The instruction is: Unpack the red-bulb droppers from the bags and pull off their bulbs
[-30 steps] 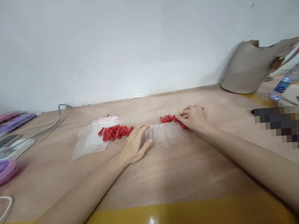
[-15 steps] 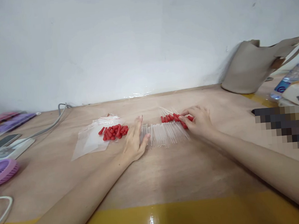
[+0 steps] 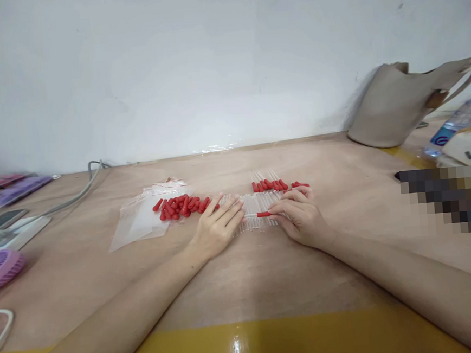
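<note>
Between my hands lies a row of clear, thin glass dropper tubes (image 3: 257, 203). My right hand (image 3: 302, 217) pinches a red rubber dropper bulb (image 3: 263, 214), which points left and meets the end of a clear tube (image 3: 250, 215). That tube runs under the fingers of my left hand (image 3: 219, 227), whose thumb is hidden. Just beyond the row are tubes fitted with red bulbs (image 3: 269, 184), lying side by side. Another red bulb piece (image 3: 300, 184) lies behind my right fingers. A pile of loose red bulbs (image 3: 176, 206) sits left of my left hand.
Clear plastic zip bags (image 3: 135, 222) lie under the bulb pile. At the left are a phone (image 3: 4, 220), a grey cable (image 3: 74, 199) and a purple-pink round object (image 3: 0, 270). A beige bag (image 3: 389, 107) and a plastic bottle (image 3: 455, 126) stand at the right.
My right hand has come left and nearer from the red-bulbed droppers, a red bulb now in its fingers. My left hand has shifted right, over the tubes, and holds a tube against the bulb.
</note>
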Available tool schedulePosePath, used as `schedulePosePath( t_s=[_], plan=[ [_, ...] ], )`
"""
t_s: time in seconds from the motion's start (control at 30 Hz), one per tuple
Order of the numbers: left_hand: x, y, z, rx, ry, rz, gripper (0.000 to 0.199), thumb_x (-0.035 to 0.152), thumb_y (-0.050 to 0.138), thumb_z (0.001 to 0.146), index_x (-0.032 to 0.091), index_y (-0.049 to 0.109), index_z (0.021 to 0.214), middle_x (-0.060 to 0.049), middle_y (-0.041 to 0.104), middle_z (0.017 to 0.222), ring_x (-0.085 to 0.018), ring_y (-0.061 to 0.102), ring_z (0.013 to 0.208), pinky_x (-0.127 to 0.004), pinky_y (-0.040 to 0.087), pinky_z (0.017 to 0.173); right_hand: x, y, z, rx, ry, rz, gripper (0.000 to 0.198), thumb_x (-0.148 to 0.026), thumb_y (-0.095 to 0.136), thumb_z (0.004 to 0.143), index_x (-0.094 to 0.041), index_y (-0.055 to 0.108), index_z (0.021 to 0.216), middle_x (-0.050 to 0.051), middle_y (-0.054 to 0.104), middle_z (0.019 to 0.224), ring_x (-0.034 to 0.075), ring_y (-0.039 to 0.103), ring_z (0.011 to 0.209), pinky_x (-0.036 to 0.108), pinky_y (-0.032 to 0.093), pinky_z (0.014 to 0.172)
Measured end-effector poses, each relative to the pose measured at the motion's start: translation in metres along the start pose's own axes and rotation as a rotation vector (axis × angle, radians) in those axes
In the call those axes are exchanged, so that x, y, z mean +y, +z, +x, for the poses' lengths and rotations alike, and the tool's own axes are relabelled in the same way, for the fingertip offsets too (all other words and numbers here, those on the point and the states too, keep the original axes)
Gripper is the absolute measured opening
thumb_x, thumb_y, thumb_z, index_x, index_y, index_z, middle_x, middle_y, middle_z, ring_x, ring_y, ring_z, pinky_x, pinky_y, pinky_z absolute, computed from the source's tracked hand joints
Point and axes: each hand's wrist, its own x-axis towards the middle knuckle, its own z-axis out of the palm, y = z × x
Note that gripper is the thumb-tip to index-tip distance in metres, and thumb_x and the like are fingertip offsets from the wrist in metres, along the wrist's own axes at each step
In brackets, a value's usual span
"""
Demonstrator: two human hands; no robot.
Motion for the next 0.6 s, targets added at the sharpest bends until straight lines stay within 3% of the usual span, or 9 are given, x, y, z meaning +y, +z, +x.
schedulePosePath(
  t_s=[0.13,0.23,0.4,0.6],
  plan=[
    [0.002,0.002,0.003,0.03,0.022,-0.006,0.013,0.014,0.052,0.084,0.012,0.06,0.094,-0.009,0.069,0.097,-0.02,0.062,0.099,-0.045,0.04,0.098,-0.003,0.003,0.001,-0.05,0.009,-0.046,0.015,-0.031,0.056,0.081,-0.02,0.061,0.09,0.002,0.068,0.087,0.019,0.055,0.085,0.039,0.029,0.087],
    [0.004,0.002,0.004,0.035,0.044,-0.01,0.011,0.014,0.054,0.083,0.011,0.06,0.092,-0.009,0.069,0.096,-0.02,0.062,0.097,-0.043,0.044,0.095,-0.005,0.008,0.002,-0.058,-0.063,-0.092,0.025,-0.038,0.059,0.079,-0.021,0.062,0.097,0.003,0.067,0.097,0.02,0.054,0.092,0.041,0.026,0.091],
    [0.005,0.002,0.003,-0.008,0.071,-0.082,0.011,0.015,0.055,0.083,0.01,0.061,0.09,-0.009,0.069,0.096,-0.02,0.063,0.096,-0.037,0.049,0.093,-0.008,0.011,0.003,-0.048,-0.16,-0.089,0.009,-0.026,0.057,0.082,-0.022,0.064,0.081,-0.003,0.069,0.082,0.015,0.055,0.085,0.04,0.025,0.093],
    [0.004,0.001,0.001,-0.007,0.034,-0.219,0.011,0.015,0.052,0.084,0.01,0.06,0.09,-0.009,0.068,0.097,-0.018,0.061,0.099,-0.035,0.049,0.094,-0.009,0.007,0.002,-0.031,-0.231,-0.102,0.008,-0.027,0.058,0.081,-0.021,0.064,0.083,-0.003,0.069,0.082,0.014,0.057,0.082,0.04,0.031,0.092]
  ],
)
